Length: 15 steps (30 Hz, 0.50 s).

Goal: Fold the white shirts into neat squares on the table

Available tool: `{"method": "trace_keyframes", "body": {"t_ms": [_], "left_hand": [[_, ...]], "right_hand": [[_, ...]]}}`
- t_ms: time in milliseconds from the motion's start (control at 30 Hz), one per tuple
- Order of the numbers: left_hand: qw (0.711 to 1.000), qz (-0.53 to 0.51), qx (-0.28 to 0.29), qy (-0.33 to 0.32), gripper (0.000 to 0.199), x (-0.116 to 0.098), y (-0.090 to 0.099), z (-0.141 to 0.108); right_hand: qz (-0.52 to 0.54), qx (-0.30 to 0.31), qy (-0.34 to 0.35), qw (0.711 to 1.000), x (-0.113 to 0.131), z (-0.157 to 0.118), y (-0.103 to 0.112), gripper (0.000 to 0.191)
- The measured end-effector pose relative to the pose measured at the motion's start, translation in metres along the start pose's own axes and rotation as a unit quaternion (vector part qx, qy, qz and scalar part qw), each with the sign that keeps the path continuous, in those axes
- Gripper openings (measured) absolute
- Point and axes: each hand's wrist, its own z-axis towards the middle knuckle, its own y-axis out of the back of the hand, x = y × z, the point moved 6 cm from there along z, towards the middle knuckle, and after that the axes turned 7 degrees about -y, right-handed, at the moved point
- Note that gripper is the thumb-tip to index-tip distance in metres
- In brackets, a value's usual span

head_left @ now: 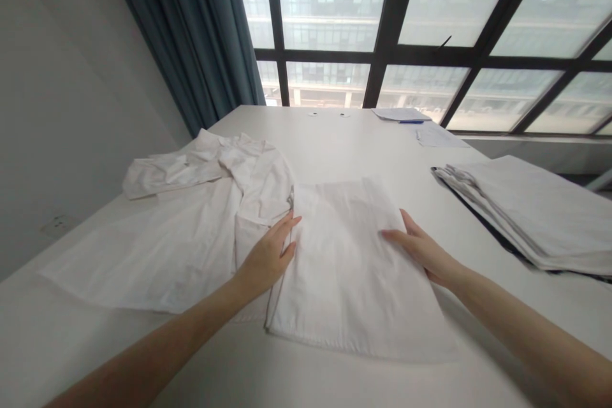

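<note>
A folded white garment (pixel 344 268) lies in front of me, a rough rectangle with a stitched hem along its near edge. My left hand (pixel 270 255) grips its left side, thumb and fingers at the layered edge. On the right side, my right hand (pixel 421 248) holds the garment with the thumb on top; the other fingers are partly hidden beside and under the cloth. Left of it a white long-sleeved coat or shirt (pixel 191 248) is spread loosely, its sleeve folded across the top. The folded garment's left edge meets or overlaps this one.
A white table (pixel 329 150) carries everything. At the right is a stack of folded white cloth (pixel 535 210) with a dark layer beneath. Papers (pixel 399 114) and a blue pen (pixel 411 122) lie at the far edge. Beyond are a blue curtain (pixel 191 25) and windows.
</note>
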Motion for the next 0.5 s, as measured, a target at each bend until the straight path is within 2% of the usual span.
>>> {"method": "trace_keyframes", "body": {"t_ms": [133, 200, 267, 367, 433, 500], "left_hand": [[1.0, 0.002, 0.008, -0.002, 0.048, -0.001, 0.0, 0.001], [1.0, 0.005, 0.007, -0.006, 0.048, -0.003, 0.001, 0.001], [1.0, 0.006, 0.005, -0.01, 0.047, -0.004, 0.002, 0.0], [1.0, 0.006, 0.006, -0.013, 0.043, -0.004, 0.002, -0.001], [1.0, 0.007, 0.009, -0.016, 0.041, -0.005, 0.002, -0.001], [1.0, 0.013, 0.015, -0.019, 0.04, -0.005, 0.001, -0.002]], "right_hand": [[0.006, 0.016, 0.013, 1.0, -0.003, -0.005, -0.009, 0.068], [0.014, 0.007, 0.009, 1.0, -0.007, -0.005, -0.002, 0.069], [0.005, -0.027, 0.012, 1.0, -0.007, -0.005, 0.016, 0.068], [-0.032, -0.097, 0.035, 0.994, 0.01, -0.013, 0.062, 0.068], [-0.043, -0.161, 0.032, 0.986, 0.031, -0.024, 0.109, 0.069], [-0.054, -0.208, 0.012, 0.977, 0.055, -0.036, 0.166, 0.068]]}}
